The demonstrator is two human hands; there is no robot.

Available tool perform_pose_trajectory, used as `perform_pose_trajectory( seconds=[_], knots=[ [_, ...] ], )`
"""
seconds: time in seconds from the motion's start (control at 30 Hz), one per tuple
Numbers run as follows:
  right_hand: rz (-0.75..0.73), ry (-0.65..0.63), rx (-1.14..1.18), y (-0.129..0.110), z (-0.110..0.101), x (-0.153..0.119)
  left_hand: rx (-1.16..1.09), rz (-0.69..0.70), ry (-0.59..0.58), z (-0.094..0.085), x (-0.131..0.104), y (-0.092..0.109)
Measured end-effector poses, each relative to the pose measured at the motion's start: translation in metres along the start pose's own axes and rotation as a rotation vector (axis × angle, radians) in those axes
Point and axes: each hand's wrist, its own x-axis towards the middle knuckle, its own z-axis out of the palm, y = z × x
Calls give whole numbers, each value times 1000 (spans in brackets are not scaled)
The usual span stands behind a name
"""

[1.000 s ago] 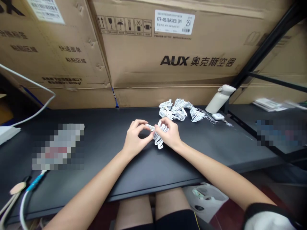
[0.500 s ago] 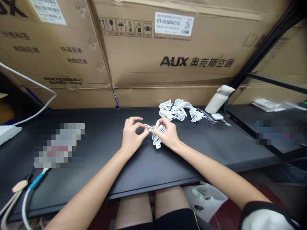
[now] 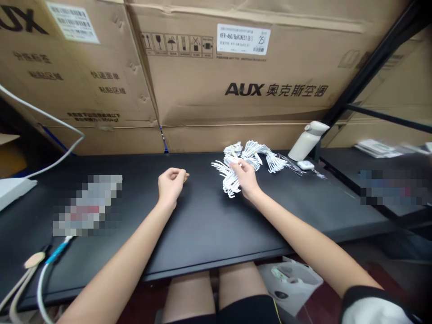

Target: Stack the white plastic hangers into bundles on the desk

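My right hand (image 3: 248, 179) pinches a fanned bundle of thin white hooked pieces (image 3: 230, 182), lifted over the dark table near its middle. Behind and to the right of it lie several more such white bundles (image 3: 252, 150). To the left, apart from the bundle, my left hand (image 3: 171, 183) is closed with the fingertips pressed together. Whether anything is between those fingertips is too small to make out.
Large cardboard boxes (image 3: 189, 90) stand behind the black table (image 3: 202, 234). At the back right are a pale bottle (image 3: 308, 141) and a small white case (image 3: 305, 165). A blurred-out slab with a cable (image 3: 50, 258) lies left. A plastic bag (image 3: 293, 283) is below the table.
My right hand has moved right and slightly back with the bundle, which is now fanned out. My left hand has drawn away to the left, and its fingers have closed.
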Motion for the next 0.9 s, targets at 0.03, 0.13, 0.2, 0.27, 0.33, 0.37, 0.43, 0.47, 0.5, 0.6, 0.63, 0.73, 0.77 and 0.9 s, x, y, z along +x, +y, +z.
perform_pose_trajectory(
  seconds=[0.03, 0.13, 0.2, 0.27, 0.33, 0.37, 0.43, 0.47, 0.5, 0.6, 0.63, 0.73, 0.77, 0.9],
  knots=[
    [54, 12, 62, 1, 0, 2, 13, 18, -27, 0, -1, 1],
    [180, 17, 200, 4, 2, 3, 141, 91, -108, -4, 0, 4],
    [254, 5, 231, 4, 3, 3, 356, 135, -228, -10, 0, 10],
    [304, -3, 241, 4, 3, 2, 681, 181, -385, -17, -7, 18],
    [313, -9, 245, 5, 3, 2, 1048, 344, -436, -22, -19, 27],
    [311, -9, 245, 5, 4, 1, 1176, 445, -415, -23, -27, 31],
    [314, -4, 244, 6, 4, 1, 1328, 584, -343, -23, -43, 36],
    [317, -2, 242, 6, 5, 1, 1369, 611, -357, -22, -49, 37],
    [320, -2, 239, 6, 5, 0, 1398, 621, -386, -22, -54, 38],
    [316, -15, 233, 5, 7, -2, 1421, 599, -437, -23, -60, 42],
    [311, -19, 233, 5, 7, -3, 1406, 600, -428, -23, -61, 44],
    [303, -23, 238, 4, 9, -6, 1257, 715, -377, -18, -68, 50],
    [307, -20, 240, 4, 10, -6, 1177, 795, -369, -14, -72, 51],
    [237, -68, 224, 4, 11, -10, 997, 1134, -547, 15, -91, 45]
  ],
)
